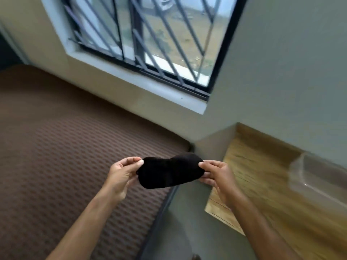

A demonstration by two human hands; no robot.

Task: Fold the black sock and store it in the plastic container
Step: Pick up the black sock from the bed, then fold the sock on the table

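Black sock held up between both hands, ready for the fold.

At the left of the frame lies a brown quilted bed (56,147). Left of centre, the left hand (120,175) pinches one end of the black sock (169,170) between thumb and fingers; the right hand (217,175) grips the other end, so the sock hangs stretched in the air at lower centre. At the right edge a clear plastic container (319,177) sits on a wooden table (262,184). Folding seems not yet done; next, the ends probably need bringing together, then carrying right to the container.
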